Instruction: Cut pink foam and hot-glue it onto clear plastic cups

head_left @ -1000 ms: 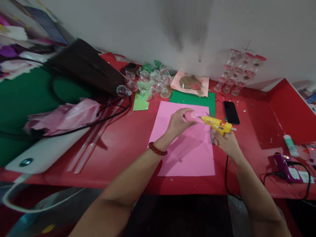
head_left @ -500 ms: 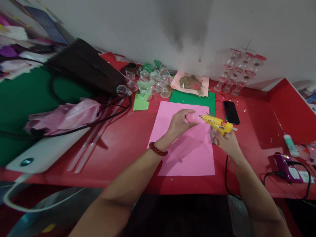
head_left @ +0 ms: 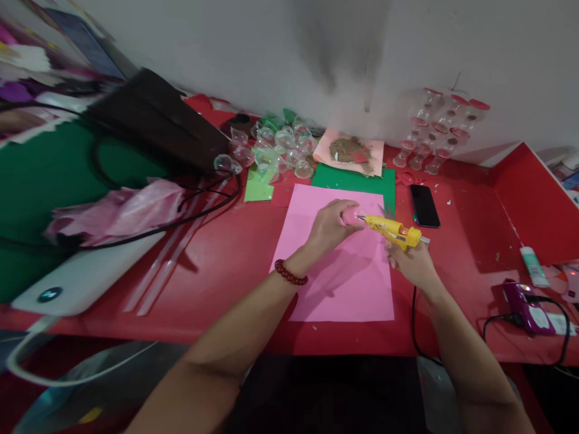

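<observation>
My left hand is closed around a small clear plastic cup, which looks pink over the pink sheet of paper beneath it. A yellow hot glue gun is gripped in my right hand, its fingers wrapped about the handle. The gun's metal nozzle points left and meets the cup's near-right side; whether it touches cannot be made out. A clear glue stick pokes from the back of the gun. Grey scissors, mostly hidden, lie behind the gun.
A heap of clear plastic cups lies at the back. Joined cup figures stand against the wall. Right of the paper are a phone, a glue tube and a purple power socket. Long glue sticks and a black cable lie left.
My right hand has shifted the glue gun slightly left and down, bringing its nozzle over the cup. My left hand with the cup stays nearly still.
</observation>
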A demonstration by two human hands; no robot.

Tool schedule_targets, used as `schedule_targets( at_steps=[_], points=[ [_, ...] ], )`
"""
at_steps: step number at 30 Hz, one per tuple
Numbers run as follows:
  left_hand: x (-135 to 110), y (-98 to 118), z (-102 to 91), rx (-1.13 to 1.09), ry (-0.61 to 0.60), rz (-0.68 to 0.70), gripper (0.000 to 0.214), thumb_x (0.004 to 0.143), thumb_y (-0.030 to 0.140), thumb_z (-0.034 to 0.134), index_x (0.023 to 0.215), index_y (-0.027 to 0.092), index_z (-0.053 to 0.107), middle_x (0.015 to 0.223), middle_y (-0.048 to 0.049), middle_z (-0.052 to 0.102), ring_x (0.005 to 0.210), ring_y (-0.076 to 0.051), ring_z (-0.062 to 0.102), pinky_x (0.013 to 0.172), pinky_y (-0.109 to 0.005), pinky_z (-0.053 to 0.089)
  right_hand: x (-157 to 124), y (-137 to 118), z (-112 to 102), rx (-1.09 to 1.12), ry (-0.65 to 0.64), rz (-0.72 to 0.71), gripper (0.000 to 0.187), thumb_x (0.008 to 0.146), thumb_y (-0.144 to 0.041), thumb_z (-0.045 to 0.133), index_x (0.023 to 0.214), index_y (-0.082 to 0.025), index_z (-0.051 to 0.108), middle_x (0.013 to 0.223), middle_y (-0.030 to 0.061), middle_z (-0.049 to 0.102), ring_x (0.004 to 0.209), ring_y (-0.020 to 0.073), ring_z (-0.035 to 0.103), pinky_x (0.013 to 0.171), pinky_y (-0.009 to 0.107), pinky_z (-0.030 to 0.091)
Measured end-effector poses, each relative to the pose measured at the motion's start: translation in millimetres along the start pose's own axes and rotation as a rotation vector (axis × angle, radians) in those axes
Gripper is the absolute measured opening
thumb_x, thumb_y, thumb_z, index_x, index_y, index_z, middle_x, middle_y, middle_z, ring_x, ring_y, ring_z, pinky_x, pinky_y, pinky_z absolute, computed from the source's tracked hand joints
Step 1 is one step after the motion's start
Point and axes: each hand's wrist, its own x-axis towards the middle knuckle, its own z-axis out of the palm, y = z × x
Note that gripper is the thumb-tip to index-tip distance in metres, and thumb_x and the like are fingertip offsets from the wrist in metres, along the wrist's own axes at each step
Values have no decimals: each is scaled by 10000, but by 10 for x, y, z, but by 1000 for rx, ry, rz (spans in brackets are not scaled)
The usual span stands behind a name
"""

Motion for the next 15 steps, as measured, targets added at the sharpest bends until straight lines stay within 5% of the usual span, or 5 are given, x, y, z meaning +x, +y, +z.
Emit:
schedule_targets(
  at_steps=[15],
  points=[
    [2,-60,26,-14,10,1,471,679,258,865,1121,217,709,1181,-72,719,1067,-237,667,949,-392,538,3,-33,-23,23,15,30,337,801,-542,634,734,-220,561,500,-44,521,442,112,488,463,255,408]
  ],
)
